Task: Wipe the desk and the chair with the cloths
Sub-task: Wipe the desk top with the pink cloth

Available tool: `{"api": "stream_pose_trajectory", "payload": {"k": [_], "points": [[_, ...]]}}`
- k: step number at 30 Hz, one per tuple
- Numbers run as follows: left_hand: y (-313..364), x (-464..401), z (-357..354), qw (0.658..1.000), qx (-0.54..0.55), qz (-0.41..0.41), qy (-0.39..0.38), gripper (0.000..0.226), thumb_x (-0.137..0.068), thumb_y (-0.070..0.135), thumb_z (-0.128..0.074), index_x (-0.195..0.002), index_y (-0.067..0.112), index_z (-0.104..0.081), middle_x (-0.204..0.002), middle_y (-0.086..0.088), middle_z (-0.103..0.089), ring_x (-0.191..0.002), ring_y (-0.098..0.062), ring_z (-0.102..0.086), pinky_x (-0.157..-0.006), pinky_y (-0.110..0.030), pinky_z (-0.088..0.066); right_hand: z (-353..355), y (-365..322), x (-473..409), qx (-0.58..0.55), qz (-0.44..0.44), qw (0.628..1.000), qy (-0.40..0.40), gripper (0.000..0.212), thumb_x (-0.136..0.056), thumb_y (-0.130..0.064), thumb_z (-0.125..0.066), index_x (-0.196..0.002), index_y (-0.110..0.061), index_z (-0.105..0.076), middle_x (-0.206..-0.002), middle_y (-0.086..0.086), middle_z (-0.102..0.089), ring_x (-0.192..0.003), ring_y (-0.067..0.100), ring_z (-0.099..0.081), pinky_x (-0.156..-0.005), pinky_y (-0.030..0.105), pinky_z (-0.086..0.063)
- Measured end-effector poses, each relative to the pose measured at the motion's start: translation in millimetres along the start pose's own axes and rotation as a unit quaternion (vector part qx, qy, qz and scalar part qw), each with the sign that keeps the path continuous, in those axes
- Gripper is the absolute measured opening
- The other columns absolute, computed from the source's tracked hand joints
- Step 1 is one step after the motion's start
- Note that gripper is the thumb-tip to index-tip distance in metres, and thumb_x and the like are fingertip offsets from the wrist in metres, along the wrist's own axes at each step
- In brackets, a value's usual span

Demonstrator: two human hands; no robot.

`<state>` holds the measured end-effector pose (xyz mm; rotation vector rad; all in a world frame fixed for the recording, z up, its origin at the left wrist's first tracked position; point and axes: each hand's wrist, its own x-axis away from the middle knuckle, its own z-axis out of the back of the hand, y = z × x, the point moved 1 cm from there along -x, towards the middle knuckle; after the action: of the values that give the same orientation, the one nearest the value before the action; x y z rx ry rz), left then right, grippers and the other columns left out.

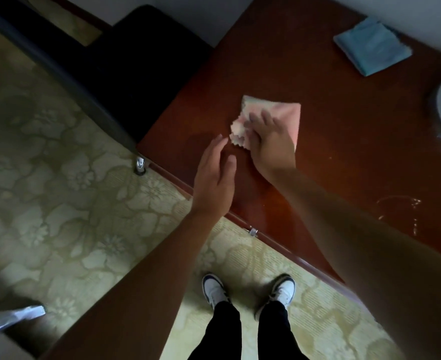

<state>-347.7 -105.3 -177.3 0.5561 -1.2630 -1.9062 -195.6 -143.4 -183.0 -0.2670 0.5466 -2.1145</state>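
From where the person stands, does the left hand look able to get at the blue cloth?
Probably yes, with a lean: the left hand is free, and only bare desk lies before the blue cloth at the far edge.

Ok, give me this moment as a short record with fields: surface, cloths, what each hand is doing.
surface: reddish wooden desk
pink cloth: on the desk, under the right hand
blue cloth: folded, at the desk's far edge, untouched
right hand: presses on the pink cloth
left hand: open, fingers straight, holds nothing, beside the cloth
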Motion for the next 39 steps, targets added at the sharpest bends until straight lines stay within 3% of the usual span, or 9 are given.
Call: {"api": "stream_pose_trajectory", "payload": {"k": [5, 9, 14, 18, 21, 25, 30, 34, 39], "points": [[3.9, 0.7, -3.4, 1.0, -0.014, 0.003, 0.009, 0.034, -0.101, 0.02, -0.048, -0.132, 0.009, -0.056, -0.144, -0.003, -0.05, -0.136, -0.012, -0.04, -0.115, -0.045, -0.031, 8.4, -25.0, 145.5, -0.014, 0.065, 0.997, -0.025, 0.035, -0.099, -0.021, -0.041, -0.126, -0.014, -0.062, -0.133, 0.003, -0.06, -0.127, 0.016, -0.052, -0.104, 0.042, -0.045], [5.5, 3.1, -7.8, 0.999, -0.047, -0.002, -0.007, 0.04, -0.1, 0.029, -0.043, -0.133, 0.012, -0.055, -0.145, -0.002, -0.05, -0.138, -0.008, -0.033, -0.12, -0.045, -0.021, 20.3, -16.2, 120.4, -0.079, -0.035, 0.991, 0.1, 0.036, -0.098, -0.013, -0.041, -0.129, -0.013, -0.059, -0.132, 0.005, -0.06, -0.114, 0.02, -0.062, -0.092, 0.033, -0.053], [3.5, 3.6, -8.2, 0.995, -0.087, -0.039, -0.007, 0.037, -0.1, 0.023, -0.046, -0.13, 0.004, -0.056, -0.137, -0.009, -0.056, -0.139, -0.024, -0.039, -0.12, -0.031, -0.014, 10.8, -0.4, 28.6, 0.048, -0.032, 0.998, -0.029, 0.05, -0.102, -0.035, -0.038, -0.148, -0.016, -0.034, -0.159, 0.01, -0.02, -0.148, 0.026, -0.009, -0.119, 0.045, -0.015], [1.1, 1.9, -10.2, 0.993, -0.107, -0.051, -0.007, 0.034, -0.101, 0.019, -0.049, -0.131, 0.004, -0.055, -0.139, -0.01, -0.054, -0.14, -0.024, -0.037, -0.119, -0.029, -0.012, -0.7, -2.4, 33.4, 0.084, -0.029, 0.996, -0.022, 0.046, -0.104, -0.033, -0.03, -0.147, -0.018, -0.037, -0.157, 0.007, -0.027, -0.148, 0.024, -0.013, -0.119, 0.043, -0.014], [0.3, -1.6, -6.9, 0.989, -0.131, -0.043, -0.044, 0.038, -0.103, 0.022, -0.045, -0.138, 0.006, -0.049, -0.148, -0.008, -0.045, -0.144, -0.021, -0.03, -0.121, -0.034, -0.012, 2.0, -7.5, 66.7, 0.1, 0.041, 0.993, -0.046, 0.043, -0.103, -0.03, -0.034, -0.143, -0.017, -0.044, -0.153, 0.007, -0.036, -0.146, 0.025, -0.022, -0.117, 0.044, -0.021], [-14.5, -6.6, 9.9, 0.943, -0.274, -0.144, -0.123, 0.053, -0.1, 0.028, -0.048, -0.147, 0.008, -0.038, -0.159, -0.007, -0.029, -0.15, -0.021, -0.017, -0.122, -0.041, -0.014, 19.7, 20.7, 24.6, 0.116, -0.032, 0.991, -0.05, 0.045, -0.104, -0.031, -0.03, -0.147, -0.017, -0.038, -0.156, 0.007, -0.031, -0.147, 0.026, -0.018, -0.117, 0.044, -0.019], [-32.5, -20.8, 24.0, 0.894, -0.419, -0.073, -0.144, 0.072, -0.096, 0.063, -0.02, -0.156, 0.028, 0.0, -0.164, 0.003, 0.012, -0.15, -0.014, 0.017, -0.119, -0.044, 0.014, 17.1, 11.5, -55.7, 0.086, -0.048, 0.994, -0.044, 0.043, -0.105, -0.03, -0.027, -0.144, -0.019, -0.041, -0.153, 0.004, -0.035, -0.145, 0.026, -0.021, -0.115, 0.042, -0.021], [-38.7, -23.0, 17.8, 0.885, -0.443, -0.054, -0.135, 0.071, -0.093, 0.066, -0.008, -0.154, 0.033, 0.008, -0.163, 0.002, 0.017, -0.149, -0.015, 0.02, -0.116, -0.044, 0.017, -9.7, -20.5, -76.1, 0.067, 0.014, 0.996, -0.05, 0.042, -0.104, -0.029, -0.028, -0.142, -0.022, -0.045, -0.152, -0.001, -0.038, -0.145, 0.022, -0.022, -0.115, 0.04, -0.019], [-34.2, -22.5, 19.4, 0.888, -0.441, -0.061, -0.115, 0.071, -0.092, 0.066, -0.009, -0.155, 0.033, -0.002, -0.165, 0.001, 0.008, -0.151, -0.017, 0.012, -0.118, -0.045, 0.011, -8.7, -14.1, 0.6, 0.05, 0.044, 0.998, -0.01, 0.038, -0.102, -0.022, -0.037, -0.137, -0.016, -0.053, -0.147, 0.005, -0.046, -0.142, 0.023, -0.031, -0.114, 0.043, -0.024]]}}
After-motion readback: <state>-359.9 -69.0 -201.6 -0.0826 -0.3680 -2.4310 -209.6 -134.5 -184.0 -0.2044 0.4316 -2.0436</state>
